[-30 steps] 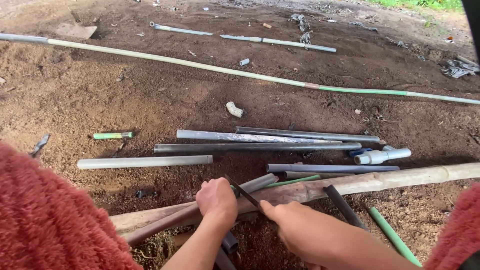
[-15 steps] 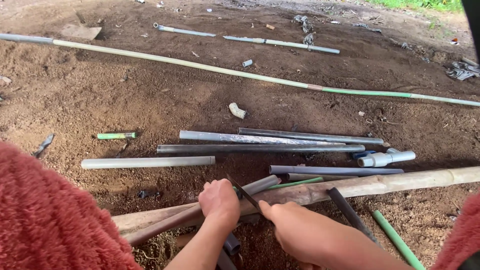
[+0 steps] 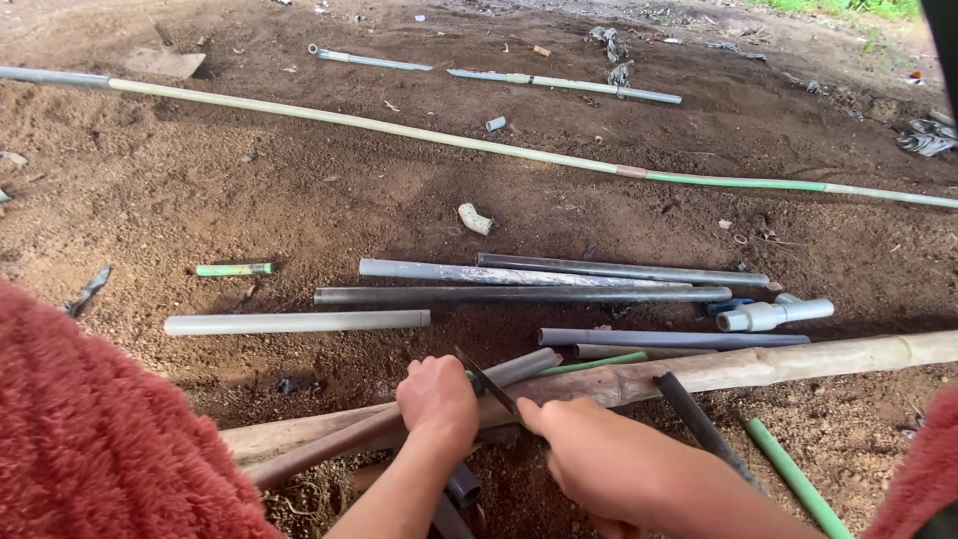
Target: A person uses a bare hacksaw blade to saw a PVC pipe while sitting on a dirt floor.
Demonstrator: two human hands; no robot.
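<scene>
A person's left hand (image 3: 437,401) is gripping a grey plastic pipe (image 3: 399,417) with fingers curled tight around it, pinning it against a long pale bamboo pole (image 3: 758,364) lying across bare brown soil (image 3: 299,200). The right hand (image 3: 589,454) is holding a thin dark saw blade (image 3: 487,380), its fingers closed on the blade's near end, with the blade set slantwise across the pipe just beside the left hand.

The pipe is resting low in the frame, angled up to the right over the pole. It is looking light, stiff and smooth, so likely slippery under a blade; a firm hold close beside the cut, as the left hand has it, seems the best place to steady it.

Beyond the hands, more cut lengths are lying side by side: a whitish short pipe (image 3: 296,322), a dark long pipe (image 3: 519,295) and a white elbow-jointed fitting (image 3: 773,314). A green-tipped stub (image 3: 234,269) is sitting apart at left. No packages, labels or signs are showing. Red fuzzy sleeves (image 3: 90,439) are framing the view.
</scene>
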